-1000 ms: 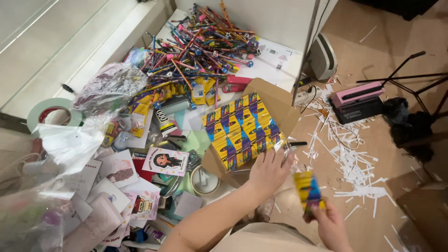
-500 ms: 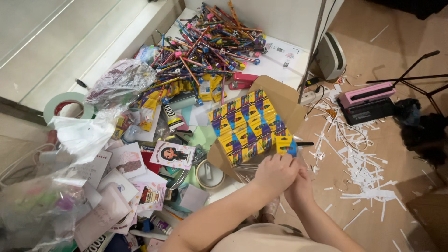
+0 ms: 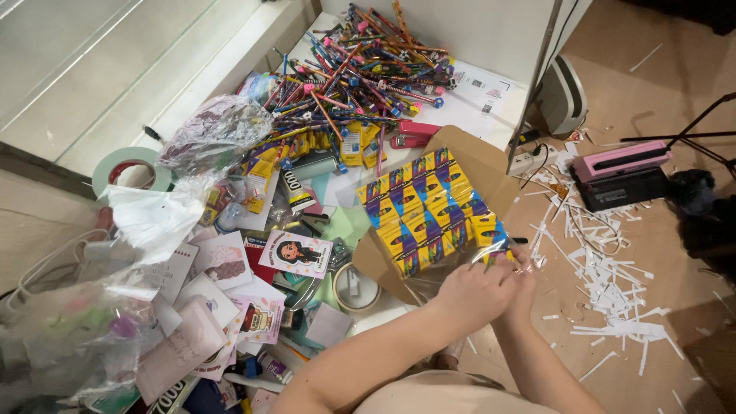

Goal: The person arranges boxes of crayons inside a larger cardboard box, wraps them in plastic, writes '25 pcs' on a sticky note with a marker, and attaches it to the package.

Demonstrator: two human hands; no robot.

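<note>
My left hand (image 3: pixel 469 293) and my right hand (image 3: pixel 526 277) are pressed together at the near right corner of an open cardboard box (image 3: pixel 468 153). Between their fingers is a small yellow crayon box (image 3: pixel 497 247) with crinkled clear plastic wrap (image 3: pixel 452 267) about it. Both hands grip it; my left hand covers most of my right. The cardboard box holds several rows of matching yellow and blue crayon boxes (image 3: pixel 418 211). I cannot tell whether the held pack is inside the wrap or beside it.
A heap of coloured pencils (image 3: pixel 360 69) lies at the back. Cards, stickers (image 3: pixel 295 253) and plastic bags (image 3: pixel 153 218) cover the left. Tape rolls (image 3: pixel 130 167) (image 3: pixel 356 290) lie about. A pink and black device (image 3: pixel 621 175) and white paper strips (image 3: pixel 606 284) are at right.
My right hand, which held a crayon box off to the right a second ago, has come in to meet my left hand at the cardboard box's corner. The view has shifted slightly.
</note>
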